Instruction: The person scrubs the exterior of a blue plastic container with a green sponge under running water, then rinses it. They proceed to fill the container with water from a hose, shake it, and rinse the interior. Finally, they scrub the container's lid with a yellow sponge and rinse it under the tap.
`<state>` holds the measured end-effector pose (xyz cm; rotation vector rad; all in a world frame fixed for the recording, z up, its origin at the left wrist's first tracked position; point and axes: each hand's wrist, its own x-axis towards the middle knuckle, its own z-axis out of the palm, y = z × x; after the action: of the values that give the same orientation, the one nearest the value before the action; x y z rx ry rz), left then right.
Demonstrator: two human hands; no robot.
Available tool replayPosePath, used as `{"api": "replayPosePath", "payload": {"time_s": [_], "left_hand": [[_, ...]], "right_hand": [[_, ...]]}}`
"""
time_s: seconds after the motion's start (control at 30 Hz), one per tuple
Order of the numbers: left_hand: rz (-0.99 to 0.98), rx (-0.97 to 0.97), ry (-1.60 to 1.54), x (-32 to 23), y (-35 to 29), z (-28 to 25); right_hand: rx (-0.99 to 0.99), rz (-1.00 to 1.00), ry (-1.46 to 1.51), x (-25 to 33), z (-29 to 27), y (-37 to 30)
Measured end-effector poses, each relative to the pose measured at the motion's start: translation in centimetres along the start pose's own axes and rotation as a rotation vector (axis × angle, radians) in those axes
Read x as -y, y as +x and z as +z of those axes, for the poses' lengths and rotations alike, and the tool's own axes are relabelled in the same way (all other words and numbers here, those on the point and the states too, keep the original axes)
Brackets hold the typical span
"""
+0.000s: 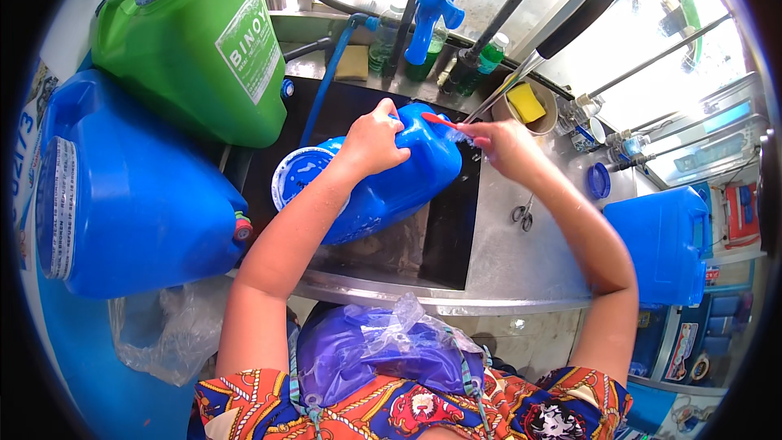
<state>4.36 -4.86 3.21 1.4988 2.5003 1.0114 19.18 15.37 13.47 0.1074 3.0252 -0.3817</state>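
A blue plastic jug (399, 195) lies tilted in the dark sink basin (446, 261), its white-rimmed round lid facing left. My left hand (375, 140) grips the jug near its top, with some fingertips hidden behind the hand. At the jug's spout end, my right hand (507, 147) holds a small red-handled brush (438, 120). Its pale bristles are beside the spout and partly blurred.
A green jug (195, 49) and a large blue jug (147, 187) stand left. Behind the sink are a blue tap (433, 16), a sponge (352, 63) and green bottles. Scissors (523, 213), a blue cap (599, 181) and another blue jug (658, 244) are right.
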Motion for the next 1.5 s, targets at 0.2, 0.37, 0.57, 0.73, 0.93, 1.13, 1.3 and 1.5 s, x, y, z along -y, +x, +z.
{"api": "replayPosePath", "payload": {"time_s": [0.2,0.37,0.57,0.73,0.93,1.13,1.3,1.5], "left_hand": [[0.004,-0.027,-0.004,-0.1,-0.2,0.1],[0.092,0.005,-0.002,-0.3,0.5,0.3],[0.135,0.105,-0.057,-0.8,0.2,0.2],[0.252,0.149,-0.1,-0.4,0.0,-0.3],[0.308,0.209,-0.13,0.1,0.6,-0.4],[0.169,0.096,-0.089,1.2,1.5,-0.6],[0.108,0.087,0.029,0.6,3.1,0.4],[0.077,0.081,0.031,-0.9,3.8,1.9]], "right_hand": [[-0.21,0.043,0.017,-2.0,2.4,-2.0],[-0.272,0.192,0.118,-2.8,1.2,-1.5],[-0.043,0.227,0.409,-6.6,3.1,-0.8],[0.293,0.087,1.087,-10.0,6.1,-0.7],[0.265,0.048,1.169,-11.5,11.0,-2.0],[0.065,0.296,1.17,-9.9,12.8,-5.8],[-0.584,0.04,0.492,-5.9,12.9,-5.4],[-0.751,0.171,0.269,-6.8,13.2,-5.2]]}}
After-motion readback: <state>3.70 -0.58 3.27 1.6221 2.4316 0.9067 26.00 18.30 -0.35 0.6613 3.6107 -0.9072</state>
